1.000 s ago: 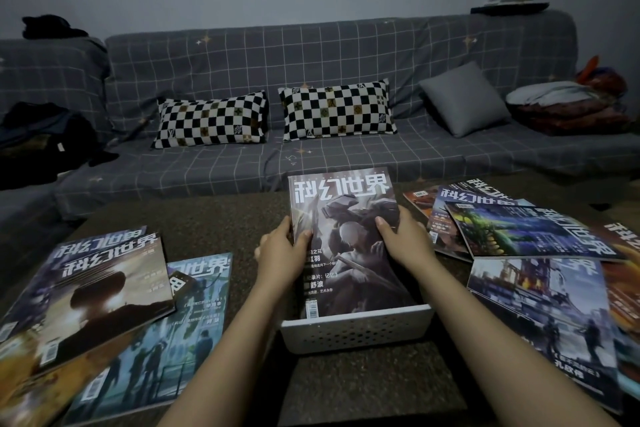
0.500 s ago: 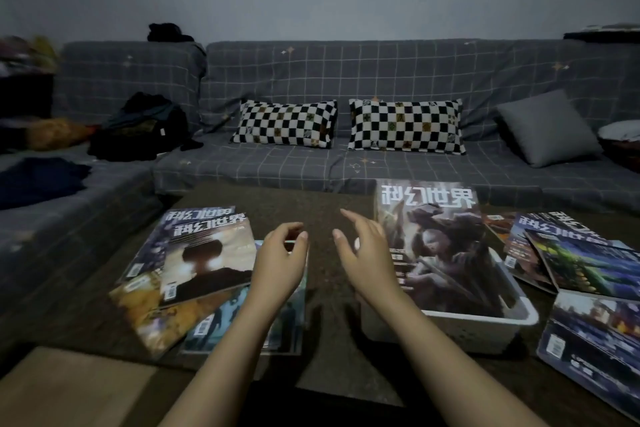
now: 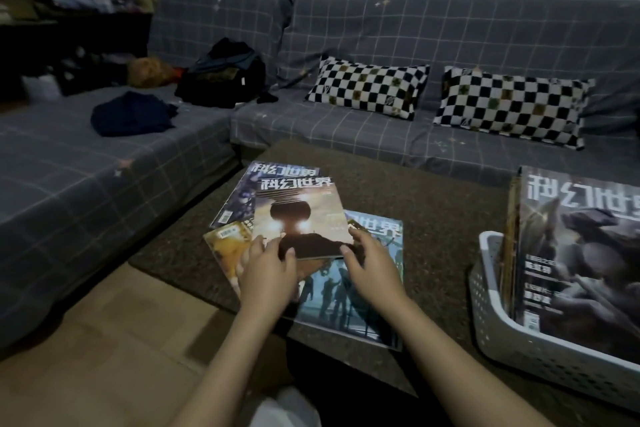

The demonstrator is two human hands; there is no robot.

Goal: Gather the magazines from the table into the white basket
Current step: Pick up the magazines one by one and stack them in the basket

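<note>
A pile of magazines lies on the dark table (image 3: 433,211). On top is a brown-covered magazine (image 3: 298,211), its near edge slightly raised. My left hand (image 3: 268,270) grips its near left corner and my right hand (image 3: 370,263) grips its near right corner. Under it lie a purple magazine (image 3: 239,198), a yellow magazine (image 3: 227,246) and a blue magazine (image 3: 349,291). At the right stands the white basket (image 3: 502,333) with a grey-covered magazine (image 3: 581,267) leaning upright in it, others behind it.
A grey checked sofa (image 3: 381,135) wraps around the table's far and left sides, with two black-and-white checkered cushions (image 3: 367,87), a black bag (image 3: 225,73) and dark clothes (image 3: 131,113). Wooden floor (image 3: 86,357) shows at the lower left.
The view swung left. Both hands let go of the grey magazine, now standing in the basket, crossed to the left pile and took hold of the brown-covered magazine's near edge.
</note>
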